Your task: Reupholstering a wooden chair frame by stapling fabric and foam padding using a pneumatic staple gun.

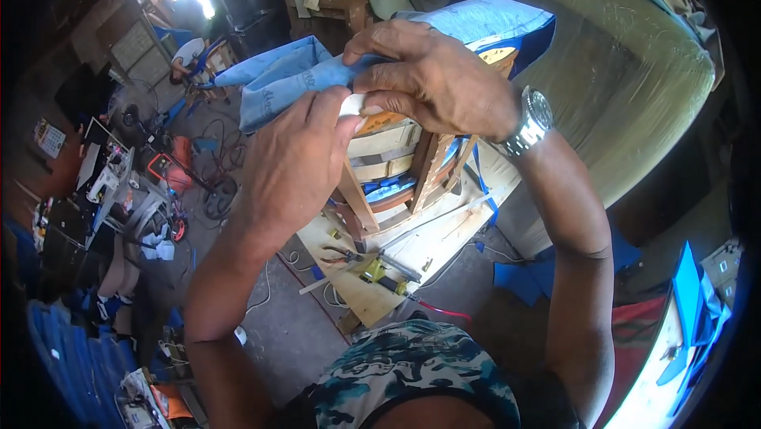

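Note:
My left hand [289, 163] and my right hand [444, 80] meet at the upper edge of a wooden chair frame [428, 163]. Between their fingertips is a small white piece [352, 104], pinched from both sides; its material is hard to make out. Blue fabric [289, 88] hangs in folds over the frame behind my fingers, and more of it [491, 17] stretches to the far right. On my right wrist sits a metal watch [537, 116]. My fingers partly hide the edge beneath them.
The frame stands on a plywood board [372, 306] with pliers [342, 255] and a green air stapler [382, 277] on a red hose [444, 312]. A large plastic-wrapped piece [618, 96] rises at right. Cables, a red machine [178, 163] and clutter cover the left floor. Another person [186, 61] sits far left.

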